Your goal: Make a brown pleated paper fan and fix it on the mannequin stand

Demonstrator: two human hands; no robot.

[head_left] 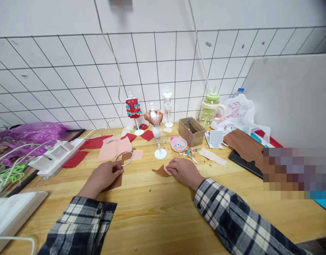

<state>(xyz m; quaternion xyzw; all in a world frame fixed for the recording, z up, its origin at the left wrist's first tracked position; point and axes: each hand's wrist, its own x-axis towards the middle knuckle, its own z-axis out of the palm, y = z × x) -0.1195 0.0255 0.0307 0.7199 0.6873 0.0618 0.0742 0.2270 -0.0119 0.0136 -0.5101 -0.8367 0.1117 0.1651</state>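
The left hand (105,177) and right hand (184,172) pinch with bent fingers (175,164); each arm (230,216) slants back from its grip.

Hands (106,175): 2. Dress forms (133,108): 3 tot., i.e. 2 dressed, 1 bare. Brown cloth (116,182): min. 3 pcs, incl. 1 per hand. Red cloth (75,159): min. 4 pcs. Pink cloth (112,148): min. 2 pcs, overlap, exact no. unclear. Plastic bags (43,136): 2, i.e. 1 purple, 1 white. Wall cords (102,33): 2. 1 ea.: metal ring (125,152), pink bowl (178,150), cardbd box (193,138), drink jar (208,113), blue-capped btl (240,90), ph. stand (215,139), power strip (58,163). Scraps (189,153) nr bowl: too sm. to count.
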